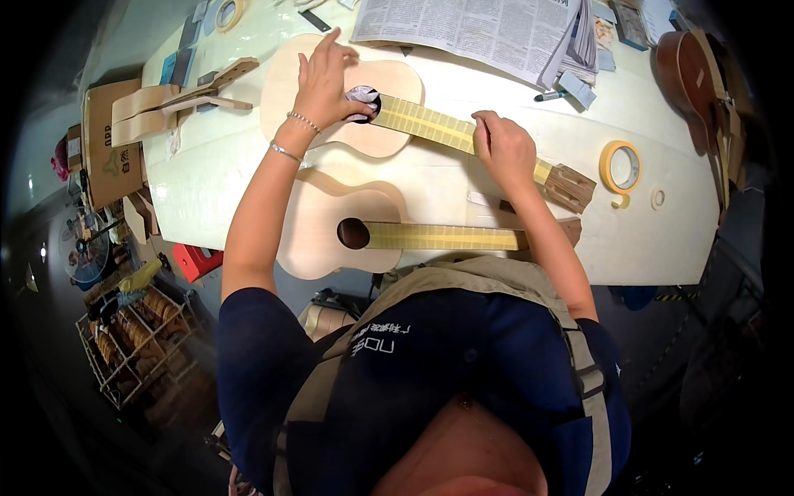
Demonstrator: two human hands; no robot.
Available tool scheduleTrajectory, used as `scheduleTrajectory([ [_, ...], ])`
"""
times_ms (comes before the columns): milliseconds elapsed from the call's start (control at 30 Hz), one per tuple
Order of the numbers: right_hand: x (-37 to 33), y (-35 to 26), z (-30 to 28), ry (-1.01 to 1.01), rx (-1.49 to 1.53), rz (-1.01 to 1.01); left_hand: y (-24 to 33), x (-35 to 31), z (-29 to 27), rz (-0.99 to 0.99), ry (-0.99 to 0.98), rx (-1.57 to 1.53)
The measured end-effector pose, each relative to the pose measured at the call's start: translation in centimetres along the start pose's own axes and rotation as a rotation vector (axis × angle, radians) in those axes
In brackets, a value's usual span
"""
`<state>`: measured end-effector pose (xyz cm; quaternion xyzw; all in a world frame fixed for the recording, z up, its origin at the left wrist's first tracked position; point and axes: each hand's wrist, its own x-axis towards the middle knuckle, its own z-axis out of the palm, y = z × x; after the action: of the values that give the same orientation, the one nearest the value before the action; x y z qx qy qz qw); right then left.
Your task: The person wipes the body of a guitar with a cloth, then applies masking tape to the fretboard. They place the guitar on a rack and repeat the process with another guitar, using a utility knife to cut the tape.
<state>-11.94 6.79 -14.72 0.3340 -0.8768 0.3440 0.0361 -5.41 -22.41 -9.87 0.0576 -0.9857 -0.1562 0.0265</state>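
A pale unfinished ukulele (393, 78) lies on the table, with yellow tape over its fretboard (426, 122) and a brown headstock (569, 188). Crumpled paper (361, 95) fills part of its soundhole. My left hand (327, 83) rests over the body with fingers spread, its thumb at the paper by the soundhole. Farther along the neck, my right hand (506, 150) is closed around it; the fingertips are partly hidden. Nearer to me lies a second pale ukulele (318, 236), its fretboard also taped yellow. My right forearm passes over its headstock end.
Newspaper (471, 33) covers the far side of the table (662, 240). Rolls of yellow tape (620, 167) and narrow tape (657, 197) sit at right, near a brown instrument (688, 87). Wooden neck pieces (178, 103) lie at left, beside a cardboard box (112, 149).
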Motion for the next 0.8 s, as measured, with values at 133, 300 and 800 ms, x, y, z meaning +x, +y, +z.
scheduleTrajectory([
  [133,0.2,-0.1,-0.1,0.000,0.016,0.010,0.9,1.1,1.7,-0.150,-0.256,0.354],
  [300,-0.1,0.0,0.1,0.001,0.008,-0.004,-3.3,0.1,-1.9,0.088,-0.174,-0.116],
  [800,0.2,-0.4,-0.4,0.013,0.007,-0.031,1.8,1.5,-2.0,0.309,0.273,-0.020],
])
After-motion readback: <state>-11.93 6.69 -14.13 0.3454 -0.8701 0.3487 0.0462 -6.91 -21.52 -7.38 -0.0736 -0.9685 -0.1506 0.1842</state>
